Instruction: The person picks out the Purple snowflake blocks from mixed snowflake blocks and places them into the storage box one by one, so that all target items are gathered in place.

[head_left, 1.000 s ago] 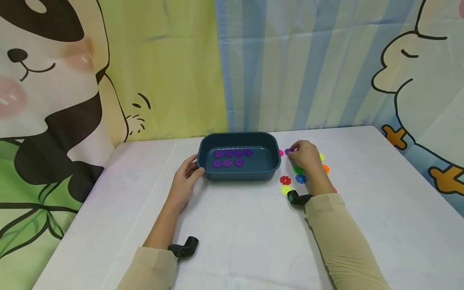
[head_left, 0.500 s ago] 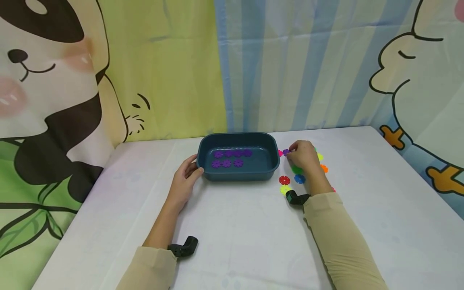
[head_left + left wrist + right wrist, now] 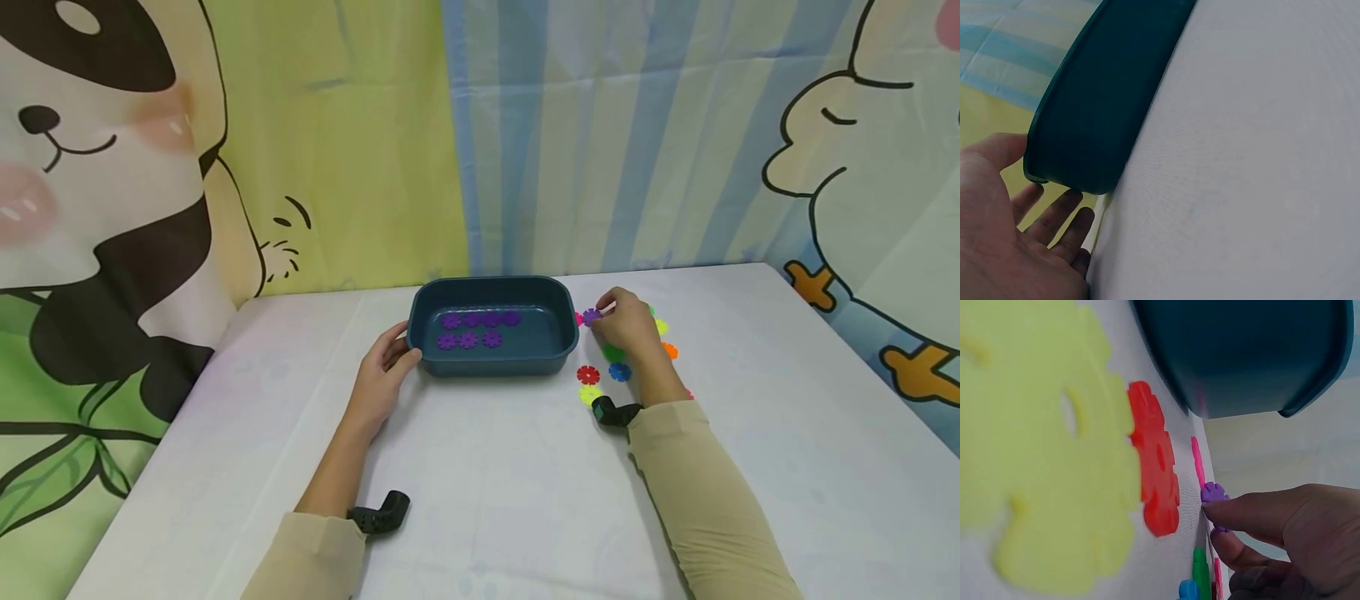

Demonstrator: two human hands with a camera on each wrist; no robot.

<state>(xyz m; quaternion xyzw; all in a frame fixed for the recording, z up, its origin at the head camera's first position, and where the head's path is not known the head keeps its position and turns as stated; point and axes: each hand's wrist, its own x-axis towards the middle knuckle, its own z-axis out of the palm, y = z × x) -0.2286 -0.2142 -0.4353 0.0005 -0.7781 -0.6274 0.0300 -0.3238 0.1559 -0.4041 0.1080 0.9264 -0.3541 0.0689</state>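
A dark teal rectangular basin (image 3: 491, 365) stands near the table's far edge. Two short rows of purple notched plastic discs (image 3: 468, 340) lie on its floor. My left hand (image 3: 377, 385) touches the basin's left end, thumb at the rim and relaxed fingertips against the outer wall. To the right of the basin, my right hand (image 3: 632, 323) pinches another purple notched disc (image 3: 1214, 492) between thumb and index finger, low over the table. The remaining fingers of that hand are folded under, as the right wrist view shows. A pink disc (image 3: 1197, 461) is right beside the pinched one.
Around and below my right hand lie loose discs: red (image 3: 588, 375), blue (image 3: 620, 372), green (image 3: 613, 353), orange (image 3: 671, 351) and yellow (image 3: 589, 394). My forearm and hand partly cover the group. A printed cloth (image 3: 360, 167) hangs behind the white table (image 3: 480, 467).
The purple disc in my right fingers shows more of its face, and the fingers have shifted slightly. My left hand and the basin keep their places; the head view has moved a little.
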